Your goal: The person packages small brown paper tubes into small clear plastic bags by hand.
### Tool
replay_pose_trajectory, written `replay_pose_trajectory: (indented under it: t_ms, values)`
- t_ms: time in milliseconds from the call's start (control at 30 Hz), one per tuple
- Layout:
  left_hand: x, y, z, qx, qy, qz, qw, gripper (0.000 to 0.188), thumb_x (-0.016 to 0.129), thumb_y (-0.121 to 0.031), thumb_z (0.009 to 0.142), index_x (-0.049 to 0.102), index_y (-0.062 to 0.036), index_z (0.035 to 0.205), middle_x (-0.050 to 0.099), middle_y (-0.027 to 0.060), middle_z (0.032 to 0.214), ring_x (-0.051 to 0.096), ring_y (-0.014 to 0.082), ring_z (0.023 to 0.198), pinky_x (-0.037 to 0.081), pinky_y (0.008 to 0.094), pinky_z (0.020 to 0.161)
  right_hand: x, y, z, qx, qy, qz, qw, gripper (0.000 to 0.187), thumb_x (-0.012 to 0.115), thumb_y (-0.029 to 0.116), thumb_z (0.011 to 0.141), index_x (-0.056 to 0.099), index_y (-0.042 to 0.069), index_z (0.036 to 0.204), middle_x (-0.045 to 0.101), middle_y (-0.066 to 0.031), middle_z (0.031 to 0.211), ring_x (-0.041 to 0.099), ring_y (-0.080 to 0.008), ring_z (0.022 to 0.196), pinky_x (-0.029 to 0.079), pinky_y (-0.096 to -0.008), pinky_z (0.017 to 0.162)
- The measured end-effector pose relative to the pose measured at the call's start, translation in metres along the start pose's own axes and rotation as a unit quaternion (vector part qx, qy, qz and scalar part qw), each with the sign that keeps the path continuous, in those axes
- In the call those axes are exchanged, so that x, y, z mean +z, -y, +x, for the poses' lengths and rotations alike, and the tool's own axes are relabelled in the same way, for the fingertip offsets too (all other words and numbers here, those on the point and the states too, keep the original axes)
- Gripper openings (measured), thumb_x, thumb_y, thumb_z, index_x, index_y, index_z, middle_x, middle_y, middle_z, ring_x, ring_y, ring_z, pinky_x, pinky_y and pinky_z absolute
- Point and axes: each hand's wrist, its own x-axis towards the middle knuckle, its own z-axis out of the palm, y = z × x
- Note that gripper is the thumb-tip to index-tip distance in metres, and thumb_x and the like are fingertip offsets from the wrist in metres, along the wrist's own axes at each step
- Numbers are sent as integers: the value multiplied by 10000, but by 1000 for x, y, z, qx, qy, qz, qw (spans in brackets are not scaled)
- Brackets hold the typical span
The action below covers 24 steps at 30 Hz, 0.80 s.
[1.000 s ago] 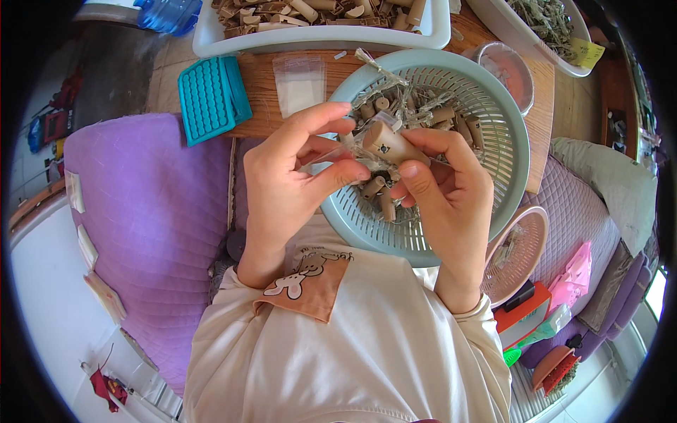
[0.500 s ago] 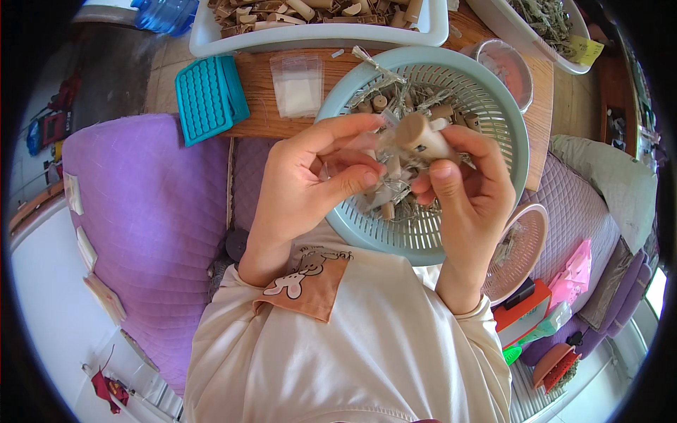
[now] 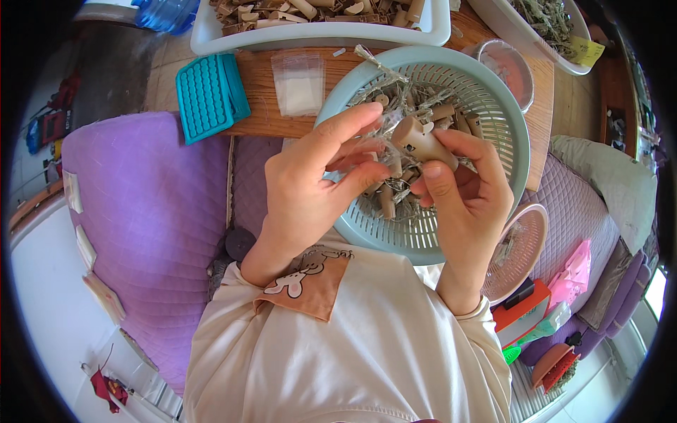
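My right hand (image 3: 467, 194) grips a tan plastic cylinder (image 3: 422, 143) with a small dark mark and a pale tab near its upper end. It is tilted, and its flat end points up and left. My left hand (image 3: 305, 173) is curled beside it, thumb and index finger apart. A crinkled piece of clear plastic, like a small bag (image 3: 375, 145), shows in its fingers. Both hands are above a pale blue-green slotted basket (image 3: 520, 141). More tan cylinders (image 3: 387, 202) and bundles of thin wire-like strands lie in the basket, partly hidden by my hands.
A white bin (image 3: 321, 35) of tan parts stands at the back of the wooden table (image 3: 257, 92). Teal ridged trays (image 3: 204, 99) and a clear packet (image 3: 298, 84) lie left. A clear tub (image 3: 504, 67), another white bin (image 3: 582, 68) and a pink basket (image 3: 539, 233) are right.
The clear plastic has come away from the cylinder's upper end and bunched toward my left fingers. The cylinder has tilted a little, and my left index finger has risen.
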Motion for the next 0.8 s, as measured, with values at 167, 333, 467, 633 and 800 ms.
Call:
replay_pose_trajectory:
  t_ms: [167,333,467,633,800]
  values:
    - [0,3,2,-30,6,-24,999,518,685,45,622,518,-45,1104,595,111,1010,593,170,901,492,265,759,-2,0,1,42,40,5,998,198,581,16,782,527,-45,963,579,-61,762,541,-71,588,427,-179,490]
    - [1,7,3,22,17,8,1000,505,705,-6,611,533,-48,1083,606,103,978,602,181,884,487,260,741,-5,-2,3,23,53,-94,994,167,607,26,744,580,-20,903,558,-68,718,542,-102,554,426,-222,489]
    - [2,-2,5,102,53,154,981,493,699,-40,618,531,-57,1082,602,103,950,607,214,806,490,275,671,-8,-7,7,-46,50,-146,987,181,625,30,715,593,-8,888,547,-77,703,548,-132,558,425,-239,488]
    - [5,-1,3,144,86,223,960,506,695,-49,621,515,-60,1095,594,104,942,600,238,767,489,293,645,-10,2,11,-114,67,-264,955,205,660,50,682,589,1,868,577,-67,736,550,-127,570,431,-231,495]
    - [7,1,4,-92,138,-96,982,529,693,-33,666,466,-38,1144,600,108,944,594,147,823,496,258,689,-12,-20,10,-170,37,-130,976,209,683,115,677,596,23,843,609,-69,806,545,-132,560,431,-225,502]
